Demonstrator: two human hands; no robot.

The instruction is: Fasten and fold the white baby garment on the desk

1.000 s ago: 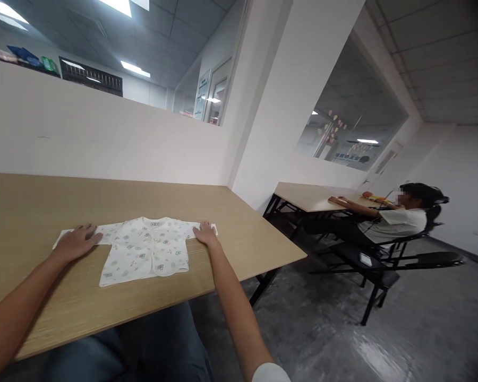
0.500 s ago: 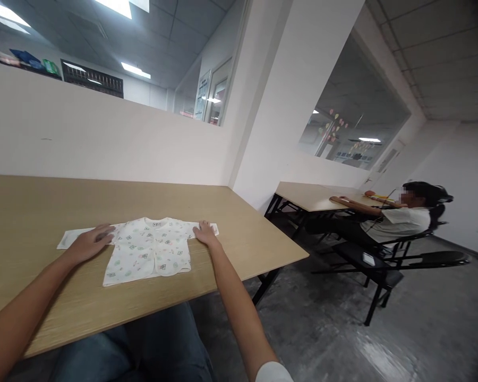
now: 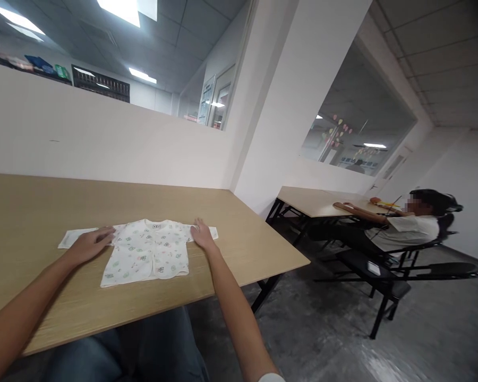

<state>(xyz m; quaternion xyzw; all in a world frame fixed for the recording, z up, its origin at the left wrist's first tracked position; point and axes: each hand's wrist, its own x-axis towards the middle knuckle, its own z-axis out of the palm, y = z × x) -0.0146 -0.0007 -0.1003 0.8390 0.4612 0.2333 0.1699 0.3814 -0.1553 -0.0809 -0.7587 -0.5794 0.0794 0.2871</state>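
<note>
A small white baby shirt with a print of little figures lies spread on the wooden table, its two sleeves stretched out to the sides. My left hand rests on the left sleeve close to the body of the shirt, fingers extended and pointing right. On the right sleeve lies my right hand, flat with its fingers apart. Each sleeve's cuff end shows beyond the hand. Neither hand is gripping the cloth.
A white wall with a window above runs behind the table, meeting a pillar. To the right, a person sits at another table. A black chair with a small white item on it stands nearer.
My right hand has shifted slightly left along the sleeve, towards the shirt's body. The left hand stays almost in place. The camera view has tilted a little.
</note>
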